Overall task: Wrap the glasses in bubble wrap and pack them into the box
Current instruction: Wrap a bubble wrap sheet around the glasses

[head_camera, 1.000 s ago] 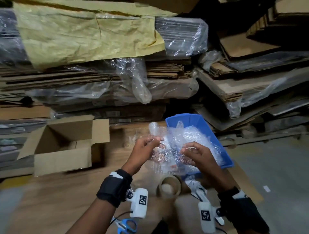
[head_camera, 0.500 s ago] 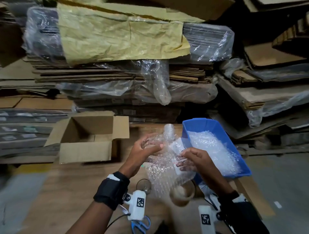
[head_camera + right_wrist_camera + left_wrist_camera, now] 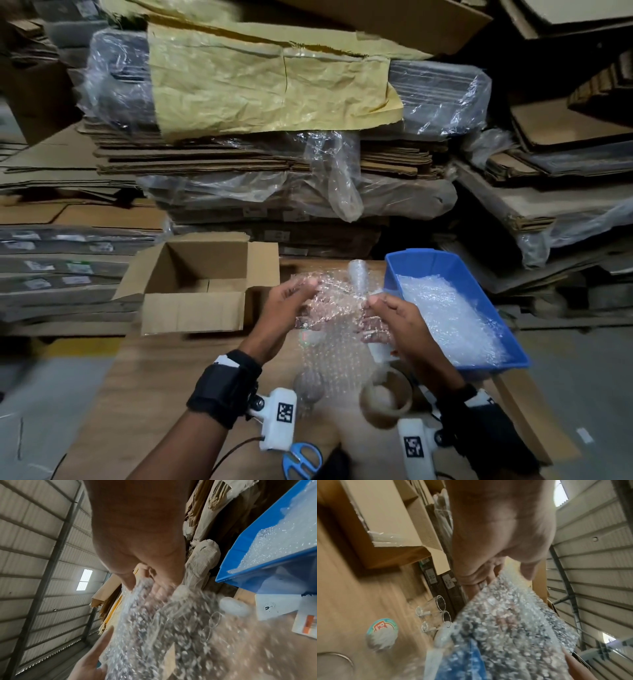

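Both hands hold one clear bubble wrap sheet (image 3: pixel 337 308) up over the wooden table (image 3: pixel 164 377). My left hand (image 3: pixel 303 291) pinches its upper left edge, and my right hand (image 3: pixel 376 311) pinches the upper right edge, fingers behind the film. The sheet hangs down toward the table. Two bare clear glasses (image 3: pixel 431 607) stand side by side on the table past the sheet in the left wrist view. Another glass (image 3: pixel 308 385) shows blurred through the wrap in the head view. The open, empty-looking cardboard box (image 3: pixel 195 284) stands to the left of my hands.
A blue bin (image 3: pixel 442 263) with more bubble wrap sits at the right. A tape roll (image 3: pixel 385 399) and blue scissors (image 3: pixel 301 459) lie near the table's front edge. Stacks of flattened cardboard (image 3: pixel 274 164) rise right behind the table.
The sheet has come away from the blue bin toward the middle of the table, and my hands have moved apart, spreading it flatter. My head has turned, shifting the scene right.
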`<state>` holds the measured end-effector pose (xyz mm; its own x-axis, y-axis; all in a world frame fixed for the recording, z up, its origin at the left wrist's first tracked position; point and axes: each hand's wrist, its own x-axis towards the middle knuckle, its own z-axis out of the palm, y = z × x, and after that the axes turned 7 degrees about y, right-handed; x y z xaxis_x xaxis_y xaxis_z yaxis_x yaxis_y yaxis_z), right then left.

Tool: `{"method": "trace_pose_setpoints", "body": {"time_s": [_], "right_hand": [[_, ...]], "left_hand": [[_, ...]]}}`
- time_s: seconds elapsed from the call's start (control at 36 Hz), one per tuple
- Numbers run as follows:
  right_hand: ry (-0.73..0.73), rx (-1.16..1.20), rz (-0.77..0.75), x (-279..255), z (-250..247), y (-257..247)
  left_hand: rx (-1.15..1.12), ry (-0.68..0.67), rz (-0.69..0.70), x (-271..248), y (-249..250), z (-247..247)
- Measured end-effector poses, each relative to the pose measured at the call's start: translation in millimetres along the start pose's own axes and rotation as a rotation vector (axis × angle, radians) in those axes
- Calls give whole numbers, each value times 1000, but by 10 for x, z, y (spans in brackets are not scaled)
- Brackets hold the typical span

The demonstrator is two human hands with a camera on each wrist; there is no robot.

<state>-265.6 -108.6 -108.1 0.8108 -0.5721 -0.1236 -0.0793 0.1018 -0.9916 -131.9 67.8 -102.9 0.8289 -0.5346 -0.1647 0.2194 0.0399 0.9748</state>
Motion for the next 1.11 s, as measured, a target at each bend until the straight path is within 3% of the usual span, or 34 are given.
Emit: {"method": "trace_pose_setpoints", "body": {"time_s": [0.08,0.17,0.28,0.39,0.58,0.69,0.75,0.83,1.0,1.11], "right_hand": [[88,-7,-31,15,30,-35],[137,-6,-15,32,58,-53],[150,22,87,31,55,-54],[-7,137,235,-4,-61,73],[-155,-115,52,-155,-180,177],[-207,-61,22,-192,-161,120],[-242,-140,-42,-185,-142,83],[-194,-197,-79,-122,-134,64],[-102,-328,-120,24,-168,-118],[-111,-455,-109,142,-172,-183]], "left_hand": [[-53,-89,-168,-47,4,-43],[46,-213,-188,-104,-92,-96],[72,-169,-179,-109,-275,-170],[8,-107,-208,-63,-349,-220],[41,-94,-114,-99,-311,-222],[37,-68,-16,-143,-227,-179],[42,-64,24,-148,-185,-162],[47,-94,75,-148,-105,-169],[265,-241,187,-54,49,-246],[339,-210,203,21,121,-199]]}}
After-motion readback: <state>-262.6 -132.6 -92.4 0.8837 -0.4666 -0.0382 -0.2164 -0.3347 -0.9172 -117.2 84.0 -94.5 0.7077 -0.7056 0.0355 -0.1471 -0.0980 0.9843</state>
